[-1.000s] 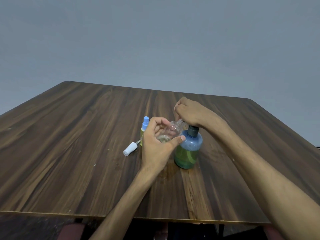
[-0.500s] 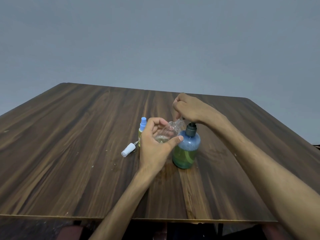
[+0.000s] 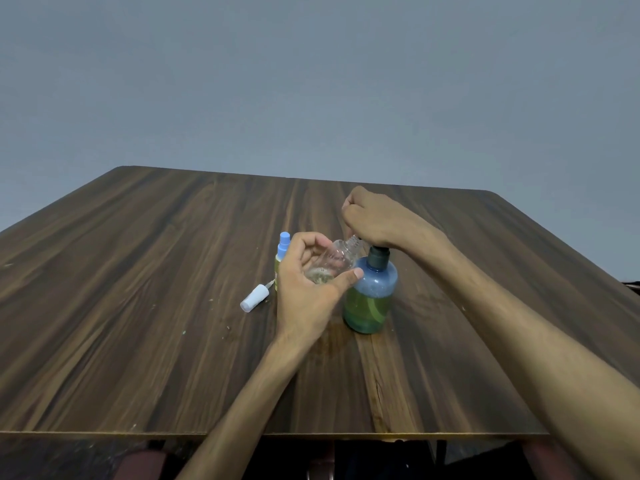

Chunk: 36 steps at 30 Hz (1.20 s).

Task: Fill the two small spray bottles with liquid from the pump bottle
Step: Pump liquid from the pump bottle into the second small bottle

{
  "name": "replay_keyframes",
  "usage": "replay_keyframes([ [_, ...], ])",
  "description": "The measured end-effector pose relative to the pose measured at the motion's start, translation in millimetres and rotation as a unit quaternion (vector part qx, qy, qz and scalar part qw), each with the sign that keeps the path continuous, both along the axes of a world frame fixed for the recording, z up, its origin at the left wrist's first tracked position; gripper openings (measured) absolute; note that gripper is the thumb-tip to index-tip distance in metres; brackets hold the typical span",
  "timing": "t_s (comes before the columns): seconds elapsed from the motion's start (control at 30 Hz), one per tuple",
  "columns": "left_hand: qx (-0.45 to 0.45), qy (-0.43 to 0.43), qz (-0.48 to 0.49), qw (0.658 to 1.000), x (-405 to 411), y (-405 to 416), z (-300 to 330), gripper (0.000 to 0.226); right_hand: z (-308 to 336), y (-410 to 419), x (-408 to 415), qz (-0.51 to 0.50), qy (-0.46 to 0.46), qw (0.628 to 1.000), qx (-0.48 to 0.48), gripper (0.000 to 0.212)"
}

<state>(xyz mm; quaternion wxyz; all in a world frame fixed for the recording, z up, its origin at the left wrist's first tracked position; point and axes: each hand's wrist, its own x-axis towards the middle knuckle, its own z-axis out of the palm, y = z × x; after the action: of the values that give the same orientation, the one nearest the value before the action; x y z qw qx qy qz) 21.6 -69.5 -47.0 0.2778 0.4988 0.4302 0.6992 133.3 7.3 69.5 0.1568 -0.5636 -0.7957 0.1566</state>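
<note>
On the wooden table (image 3: 145, 306), furthest left of the things, a white spray cap (image 3: 254, 298) lies on its side, off its bottle. Just right of it stands a small spray bottle with a blue top (image 3: 282, 252), already holding yellowish liquid. Next comes the left hand (image 3: 308, 289), fingers and thumb curled round a clear spray bottle (image 3: 337, 259) held tilted, its open neck pointed up under the right hand. Only a little liquid sits in its base, so this fill looks barely begun. The pump bottle (image 3: 370, 296) stands right beside it, roughly half full of green liquid. The right hand (image 3: 375, 220) is closed over the pump head, which it hides. The risk: the nozzle and neck are hidden, so a slight misalignment could send liquid onto the table, and a hard press could tip the pump bottle
</note>
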Motion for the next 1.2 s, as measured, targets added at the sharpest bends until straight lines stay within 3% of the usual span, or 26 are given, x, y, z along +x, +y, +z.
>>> replay_keyframes([
  [0.37,0.002,0.005,0.003,1.0,0.5,-0.1,2.2,0.047,-0.3,3.7,1.0,-0.001,0.008,1.0,-0.009,0.031],
  [0.5,0.0,-0.001,0.003,1.0,0.3,-1.3,3.3,0.048,-0.7,5.5,-1.1,0.01,-0.031,0.999,-0.02,0.031],
  [1.2,0.0,-0.002,0.005,1.0,0.6,-0.1,3.6,0.048,-0.3,3.6,-0.1,0.003,0.01,1.0,-0.013,0.028],
])
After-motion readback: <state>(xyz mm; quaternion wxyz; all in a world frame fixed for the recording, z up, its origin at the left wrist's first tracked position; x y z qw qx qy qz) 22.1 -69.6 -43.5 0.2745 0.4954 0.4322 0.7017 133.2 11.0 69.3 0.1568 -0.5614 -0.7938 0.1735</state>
